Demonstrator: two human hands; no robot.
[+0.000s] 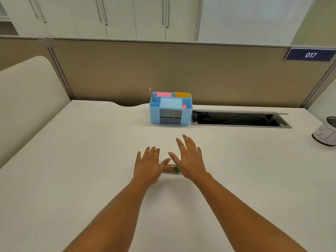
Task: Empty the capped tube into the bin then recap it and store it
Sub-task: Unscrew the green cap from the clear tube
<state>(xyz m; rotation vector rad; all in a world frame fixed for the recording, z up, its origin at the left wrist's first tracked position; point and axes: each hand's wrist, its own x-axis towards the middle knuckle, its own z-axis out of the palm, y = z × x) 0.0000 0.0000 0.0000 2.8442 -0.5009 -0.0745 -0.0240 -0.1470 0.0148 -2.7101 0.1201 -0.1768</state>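
A small clear tube (171,169) with a green cap at its right end lies on its side on the white desk (91,160). Most of it is hidden between my two hands. My left hand (148,165) hovers flat just left of the tube, fingers spread, holding nothing. My right hand (190,159) is open just right of it, fingers apart, its thumb over the tube. A small bin (325,132) with a patterned side stands at the desk's far right edge, partly cut off by the frame.
A blue desk organiser (171,110) with a pencil, coloured notes and two dark drawers stands at the back centre. An open cable slot (240,119) lies to its right. Partition walls enclose the desk at the back and left.
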